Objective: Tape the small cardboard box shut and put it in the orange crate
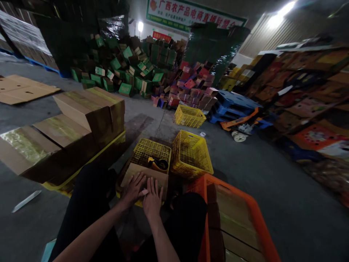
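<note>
Both of my hands lie flat on a brown cardboard box (pixel 160 178), close beside each other. My left hand (pixel 134 189) has its fingers stretched forward over the box top. To its right, my right hand (pixel 152 196) rests with fingers spread, the thumbs near each other. Beneath the box is a yellow plastic crate (pixel 152 146) that looks upturned. A yellow and black tape dispenser (pixel 158 163) sits on the crate just beyond the box. What lies under my palms is hidden.
Taped cartons (pixel 62 131) stand on a yellow crate at left. An orange crate (pixel 249 200) with boxes is at my right knee. Ahead are a yellow crate (pixel 208 160), another yellow crate (pixel 190 116), a pallet jack (pixel 240 123), blue pallets (pixel 234 102) and heaped green boxes (pixel 125 89).
</note>
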